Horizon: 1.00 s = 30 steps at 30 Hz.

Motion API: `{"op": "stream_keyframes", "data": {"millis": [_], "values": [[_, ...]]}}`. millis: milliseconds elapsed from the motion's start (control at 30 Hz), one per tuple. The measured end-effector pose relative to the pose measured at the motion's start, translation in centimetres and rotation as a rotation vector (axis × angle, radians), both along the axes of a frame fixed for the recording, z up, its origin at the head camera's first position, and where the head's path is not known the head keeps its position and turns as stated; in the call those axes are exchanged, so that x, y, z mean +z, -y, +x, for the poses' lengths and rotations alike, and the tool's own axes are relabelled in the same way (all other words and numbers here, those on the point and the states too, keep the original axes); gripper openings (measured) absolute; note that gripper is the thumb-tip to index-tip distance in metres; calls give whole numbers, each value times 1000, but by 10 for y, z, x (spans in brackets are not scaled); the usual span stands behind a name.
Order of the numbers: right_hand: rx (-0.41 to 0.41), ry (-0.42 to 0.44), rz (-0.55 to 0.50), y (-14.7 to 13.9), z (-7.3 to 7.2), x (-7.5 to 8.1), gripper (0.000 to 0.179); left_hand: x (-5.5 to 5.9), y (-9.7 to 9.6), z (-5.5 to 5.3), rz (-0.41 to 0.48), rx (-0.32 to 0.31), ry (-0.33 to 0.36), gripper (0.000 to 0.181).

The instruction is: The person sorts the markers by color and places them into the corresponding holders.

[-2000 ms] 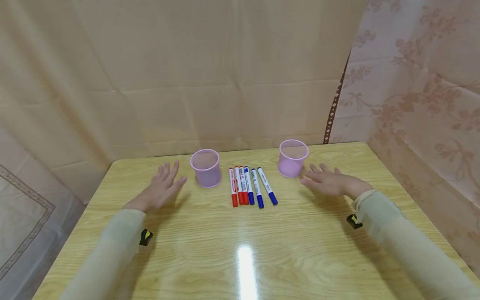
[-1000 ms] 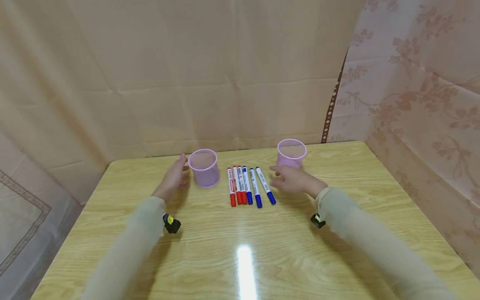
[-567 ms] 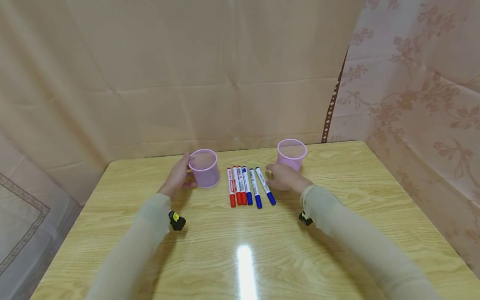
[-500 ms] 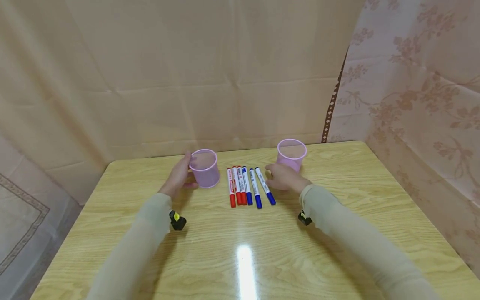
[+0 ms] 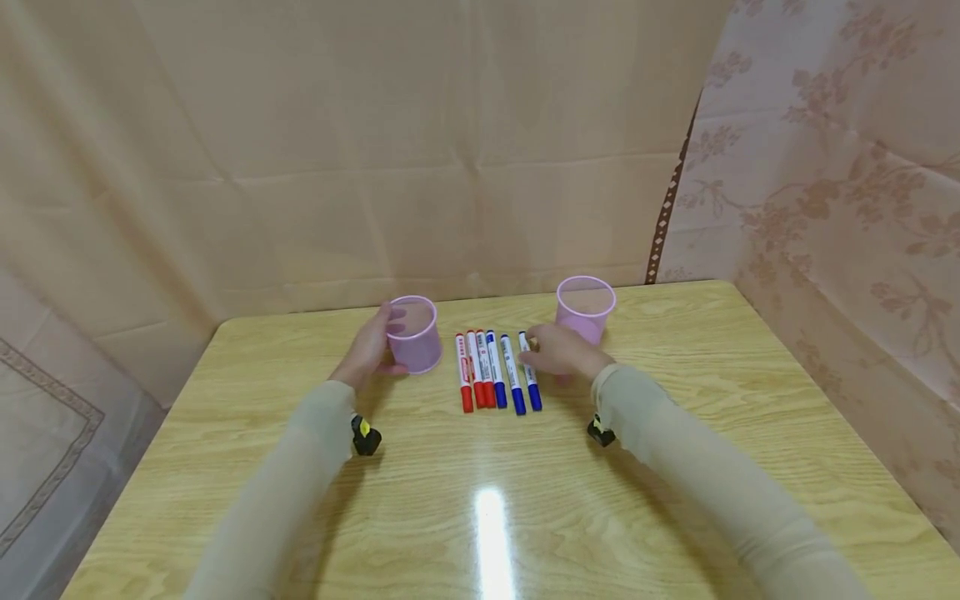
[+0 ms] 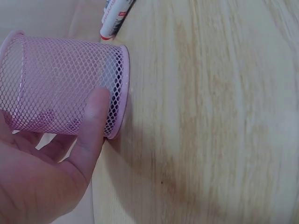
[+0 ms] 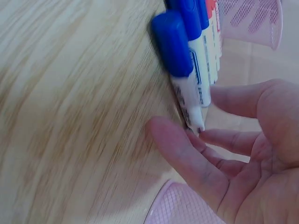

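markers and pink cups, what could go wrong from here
The right hand is at the rightmost blue marker and might nudge the next blue marker. The right pink cup, close by that hand, could get bumped. The left hand holds the left pink cup; a careless pull might tip it.

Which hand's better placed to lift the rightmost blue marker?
Right, I'd say. The right hand is at the white end of the rightmost blue marker; the left hand is around the left pink cup, across the other markers.
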State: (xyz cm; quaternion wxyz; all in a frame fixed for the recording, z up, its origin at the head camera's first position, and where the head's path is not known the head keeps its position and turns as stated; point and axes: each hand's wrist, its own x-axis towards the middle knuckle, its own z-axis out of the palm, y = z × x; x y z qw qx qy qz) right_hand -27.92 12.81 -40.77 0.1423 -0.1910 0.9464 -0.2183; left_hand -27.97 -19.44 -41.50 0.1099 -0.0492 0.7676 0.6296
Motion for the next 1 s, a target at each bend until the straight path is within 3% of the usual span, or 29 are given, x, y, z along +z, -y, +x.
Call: {"op": "stream_keyframes", "data": {"millis": [167, 300, 533, 767, 1000], "values": [[-52, 35, 32, 9, -7, -2, 44, -4, -2, -2, -3, -7, -14, 66], [-105, 131, 23, 14, -9, 1, 58, -4, -5, -2, 4, -22, -14, 66], [-144, 263, -22, 17, -11, 4, 67, -6, -6, -3, 7, -42, -20, 67], [-144, 246, 1, 24, -15, 2, 56, -4, -7, -3, 4, -37, -15, 66], [-142, 246, -5, 22, -14, 3, 59, -4, -9, -3, 3, -38, -17, 65]]}}
